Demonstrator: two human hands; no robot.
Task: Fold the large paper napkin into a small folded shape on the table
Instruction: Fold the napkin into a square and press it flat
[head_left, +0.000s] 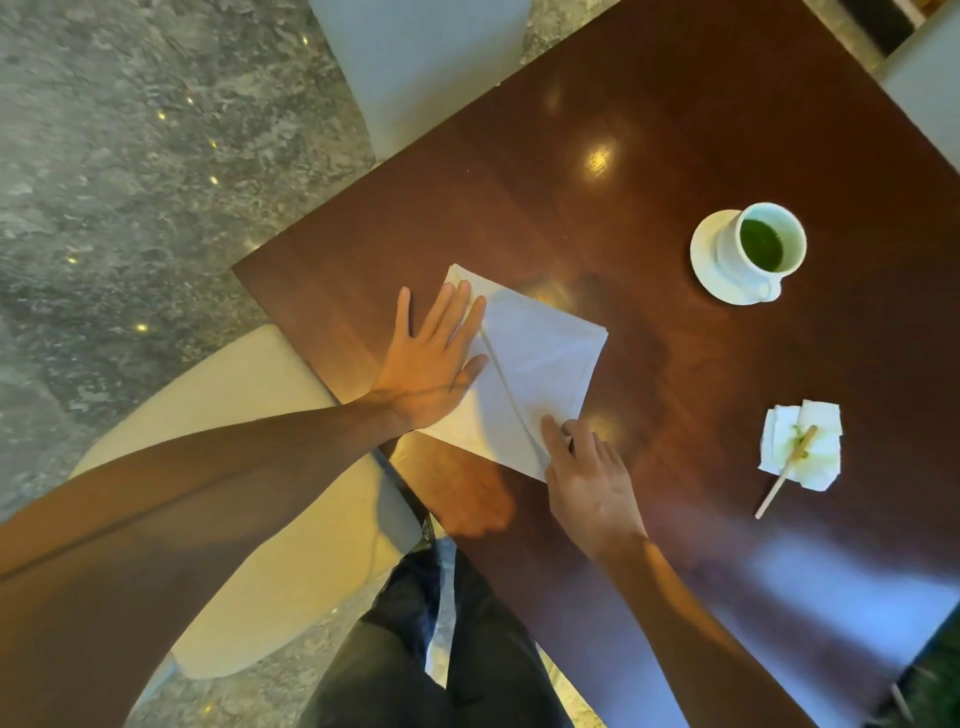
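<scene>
A white paper napkin (540, 358) lies flat on the dark wooden table (649, 166), folded into a rough square with a diagonal crease ridge running across it. My left hand (431, 358) lies flat with straight, spread fingers, pressing the napkin's left part down. At the near end of the crease my right hand (587, 478) touches the napkin's corner with its fingertips; whether it pinches the paper I cannot tell.
A white cup of green drink (761, 244) stands on a saucer (704, 260) at the right. A crumpled, green-stained napkin (802, 441) with a wooden stirrer (779, 483) lies nearer. A beige chair (249, 467) is below left, a grey chair (415, 67) at the far side.
</scene>
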